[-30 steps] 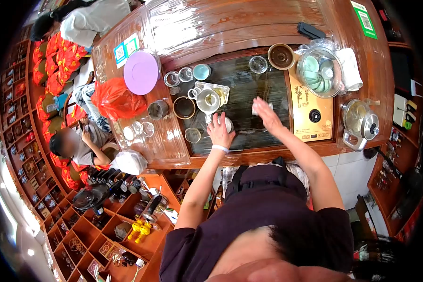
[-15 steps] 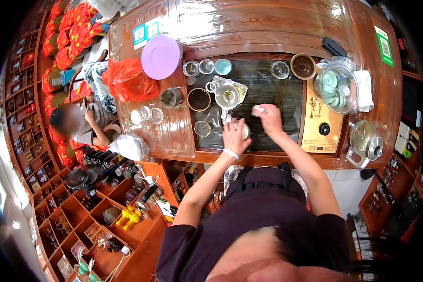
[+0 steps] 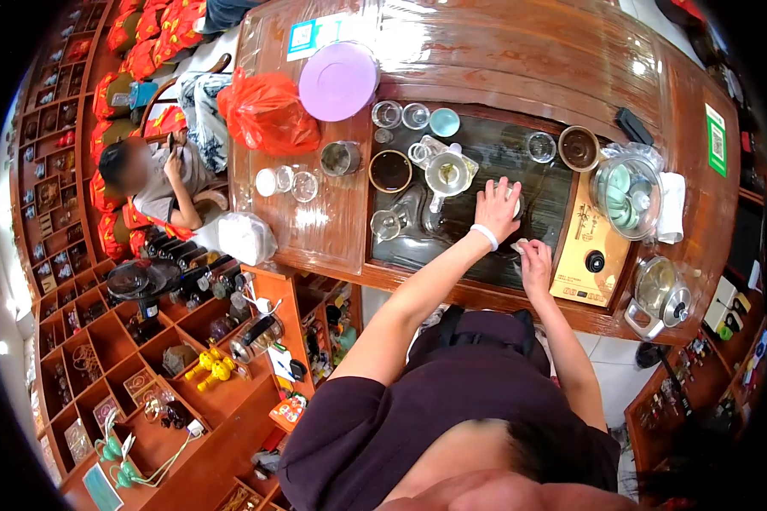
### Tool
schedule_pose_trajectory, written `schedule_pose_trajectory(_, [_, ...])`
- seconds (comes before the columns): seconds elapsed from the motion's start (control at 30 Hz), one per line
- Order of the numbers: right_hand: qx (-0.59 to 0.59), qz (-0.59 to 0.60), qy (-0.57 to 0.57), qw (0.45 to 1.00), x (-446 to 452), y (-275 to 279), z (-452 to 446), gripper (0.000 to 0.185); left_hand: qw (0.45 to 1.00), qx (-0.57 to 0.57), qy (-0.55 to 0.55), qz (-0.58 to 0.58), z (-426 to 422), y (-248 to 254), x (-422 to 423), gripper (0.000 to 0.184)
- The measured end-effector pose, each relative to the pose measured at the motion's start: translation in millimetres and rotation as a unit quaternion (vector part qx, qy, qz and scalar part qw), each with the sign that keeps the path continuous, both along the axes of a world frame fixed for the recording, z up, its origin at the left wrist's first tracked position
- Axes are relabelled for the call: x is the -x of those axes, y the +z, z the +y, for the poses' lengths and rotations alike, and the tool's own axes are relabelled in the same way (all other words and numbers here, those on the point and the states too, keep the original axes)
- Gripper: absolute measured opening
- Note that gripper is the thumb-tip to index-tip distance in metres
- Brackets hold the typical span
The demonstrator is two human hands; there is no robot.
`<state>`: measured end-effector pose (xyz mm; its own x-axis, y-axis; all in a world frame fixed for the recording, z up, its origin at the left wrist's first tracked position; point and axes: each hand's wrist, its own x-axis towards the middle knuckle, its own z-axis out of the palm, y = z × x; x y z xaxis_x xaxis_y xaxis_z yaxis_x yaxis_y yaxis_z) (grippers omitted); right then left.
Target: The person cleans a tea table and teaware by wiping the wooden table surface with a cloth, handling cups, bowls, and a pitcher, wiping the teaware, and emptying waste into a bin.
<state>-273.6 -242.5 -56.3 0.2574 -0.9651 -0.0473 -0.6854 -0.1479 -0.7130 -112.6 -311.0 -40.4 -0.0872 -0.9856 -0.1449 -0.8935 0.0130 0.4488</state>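
Note:
My left hand (image 3: 496,211), with a white bracelet at the wrist, is over the dark tea tray (image 3: 452,247), its fingers curled down around a small white cup (image 3: 518,207) mostly hidden beneath it. Near the tray's front edge, my right hand (image 3: 534,266) pinches a small white thing (image 3: 520,245), too small to identify. Left of my left hand, a tea strainer (image 3: 447,173) sits with a handled glass vessel. A dark round bowl (image 3: 390,171), a clear glass cup (image 3: 385,225) and a pale blue cup (image 3: 444,122) also stand on the tray.
To the right are a gold hot-plate panel (image 3: 581,264), a glass bowl of celadon cups (image 3: 626,200) and a glass kettle (image 3: 659,289). A purple lid (image 3: 338,81) and red plastic bag (image 3: 264,111) lie left. Another person (image 3: 158,179) sits beyond the table.
My left hand has moved right across the tray with the white cup. My right hand has drawn back toward the front edge, still pinching the small white thing. The view has shifted.

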Motion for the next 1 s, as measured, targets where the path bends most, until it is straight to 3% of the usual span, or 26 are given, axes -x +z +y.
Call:
schedule_pose_trajectory(0.17, [-0.008,0.07,0.07,0.995,27,5,-13,0.035,0.999,-0.04,-0.014,-0.032,2,6,-5,0.084])
schedule_pose_trajectory(0.27, [0.057,0.139,0.071,0.986,19,4,-20,0.043,0.995,-0.054,0.03,0.074,5,15,-11,0.082])
schedule_pose_trajectory(0.3, [-0.105,-0.088,-0.056,0.989,11,0,-22,0.046,0.995,-0.033,0.022,0.094,7,25,-11,0.081])
schedule_pose_trajectory(0.33, [-0.259,-0.306,-0.177,0.899,4,-4,-22,0.049,0.993,-0.014,0.014,0.115,12,35,-9,0.08])
schedule_pose_trajectory(0.37, [-0.361,-0.439,-0.234,0.789,-6,9,-30,0.053,0.991,-0.011,-0.001,0.134,15,46,-8,0.077])
schedule_pose_trajectory(0.4, [-0.425,-0.551,-0.198,0.69,-14,25,-36,0.053,0.989,-0.008,-0.001,0.144,21,54,-5,0.076])
schedule_pose_trajectory(0.47, [-0.54,-0.582,-0.213,0.569,-21,18,-32,0.054,0.983,0.005,0.006,0.182,32,65,1,0.074])
schedule_pose_trajectory(0.67, [-0.537,-0.619,-0.146,0.554,-20,18,7,0.049,0.962,-0.009,-0.038,0.269,73,53,-19,0.036])
schedule_pose_trajectory(0.8, [-0.536,-0.649,-0.208,0.499,-27,27,42,0.044,0.965,0.023,-0.067,0.254,106,42,-15,0.031])
schedule_pose_trajectory(0.87, [-0.523,-0.66,-0.232,0.486,-23,31,52,0.045,0.959,-0.001,0.031,0.283,113,48,-11,0.032])
schedule_pose_trajectory(0.93, [-0.502,-0.735,-0.17,0.422,-11,27,59,0.047,0.843,-0.163,0.191,0.477,104,52,-8,0.032])
schedule_pose_trajectory(1.0, [-0.491,-0.769,-0.123,0.391,6,33,59,0.049,0.64,-0.276,0.253,0.672,91,52,-15,0.037])
